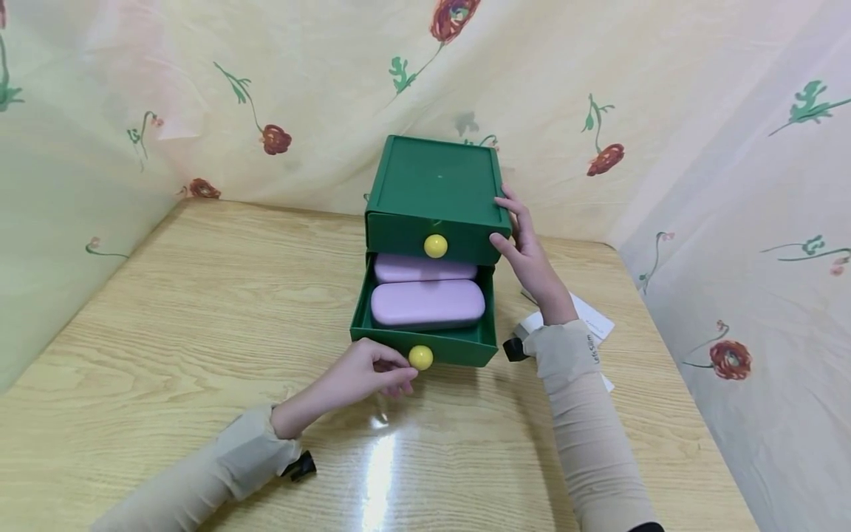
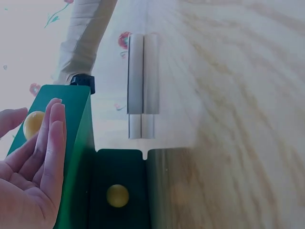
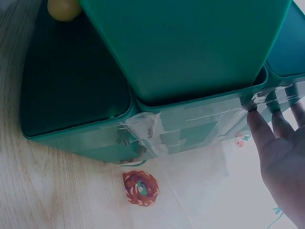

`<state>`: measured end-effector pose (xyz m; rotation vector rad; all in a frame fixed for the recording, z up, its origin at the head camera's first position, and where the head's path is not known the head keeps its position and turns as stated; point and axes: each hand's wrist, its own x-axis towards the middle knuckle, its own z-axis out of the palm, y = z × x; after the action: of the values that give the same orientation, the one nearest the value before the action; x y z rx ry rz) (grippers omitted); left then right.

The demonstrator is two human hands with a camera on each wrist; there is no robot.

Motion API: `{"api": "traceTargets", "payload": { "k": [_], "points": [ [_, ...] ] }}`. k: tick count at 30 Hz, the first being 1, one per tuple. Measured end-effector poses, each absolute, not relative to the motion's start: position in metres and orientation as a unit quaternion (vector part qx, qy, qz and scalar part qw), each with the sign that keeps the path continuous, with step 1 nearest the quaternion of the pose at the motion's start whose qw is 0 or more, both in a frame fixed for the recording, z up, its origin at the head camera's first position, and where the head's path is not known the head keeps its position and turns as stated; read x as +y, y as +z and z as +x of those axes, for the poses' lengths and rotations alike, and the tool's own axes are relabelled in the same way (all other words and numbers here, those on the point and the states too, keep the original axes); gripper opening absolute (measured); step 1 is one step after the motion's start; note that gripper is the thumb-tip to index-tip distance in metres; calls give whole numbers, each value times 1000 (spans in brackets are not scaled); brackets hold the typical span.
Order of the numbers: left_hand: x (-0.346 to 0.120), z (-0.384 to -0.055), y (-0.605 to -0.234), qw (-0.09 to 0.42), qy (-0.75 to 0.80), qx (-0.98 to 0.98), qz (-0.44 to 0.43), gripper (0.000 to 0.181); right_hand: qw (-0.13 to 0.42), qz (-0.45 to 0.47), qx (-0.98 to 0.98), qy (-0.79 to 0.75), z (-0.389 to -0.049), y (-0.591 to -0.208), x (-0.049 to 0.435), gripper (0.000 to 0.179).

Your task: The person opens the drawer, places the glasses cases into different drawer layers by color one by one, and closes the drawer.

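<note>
A green drawer cabinet [image 1: 439, 181] stands at the back of the table, clear tape across its side. Its middle drawer [image 1: 459, 353] is pulled out, with two lilac, rounded glasses cases [image 1: 428, 303] lying inside, one behind the other. The left hand [image 1: 362, 373] is right at that drawer's yellow knob [image 1: 421, 357]; in the left wrist view thumb and nearly straight fingers lie on either side of it. Against the cabinet's right side rests the right hand [image 1: 532, 258], its thumb by the top drawer's front corner. The lower drawer's yellow knob [image 2: 117, 195] shows in the left wrist view.
White boxes or papers [image 1: 592, 318] lie on the wooden table [image 1: 219, 332], partly under the right forearm. A flowered cloth [image 1: 319, 96] hangs behind and at both sides. Black wrist cameras [image 1: 299, 467] jut from both cuffs.
</note>
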<state>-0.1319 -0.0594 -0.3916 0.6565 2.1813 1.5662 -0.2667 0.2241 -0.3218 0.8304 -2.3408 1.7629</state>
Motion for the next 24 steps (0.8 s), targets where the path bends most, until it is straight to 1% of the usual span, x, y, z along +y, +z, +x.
{"api": "traceTargets", "payload": {
  "k": [12,24],
  "points": [
    [-50,-131,-395,205,587,757,201,33,46,274,-766,579,-267,-323,224,52],
    [-49,-133,-387,196,600,746,211,34,46,272,-766,581,-266,-322,224,52]
  ]
}}
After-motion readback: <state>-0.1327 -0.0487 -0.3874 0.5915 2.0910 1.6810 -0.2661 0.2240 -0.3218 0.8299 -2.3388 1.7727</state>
